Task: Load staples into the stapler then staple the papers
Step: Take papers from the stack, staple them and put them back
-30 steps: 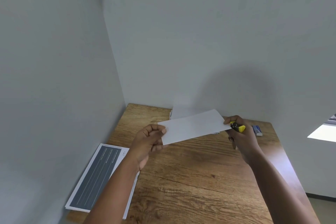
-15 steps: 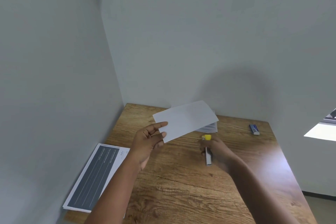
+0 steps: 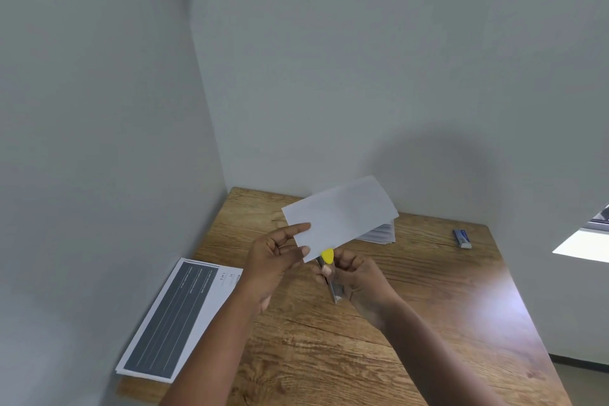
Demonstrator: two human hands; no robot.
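Observation:
My left hand (image 3: 280,257) pinches the lower left corner of a bundle of white papers (image 3: 342,216) held above the wooden table (image 3: 428,323). Just below the bundle's near edge, my right hand (image 3: 359,277) grips a small stapler (image 3: 329,270) with a yellow tip and a metal body. The yellow tip sits right at the paper's lower edge; whether the paper is inside its jaws is hidden. A stack of white sheets (image 3: 379,234) lies on the table behind the held bundle, partly covered by it.
A printed stack with a dark panel (image 3: 178,316) lies along the table's left edge by the wall. A small blue staple box (image 3: 462,237) sits at the far right. Walls close in on the left and back.
My right hand carried the stapler from the papers' right end down and left to their near lower edge. The left hand lifted and tilted the papers slightly.

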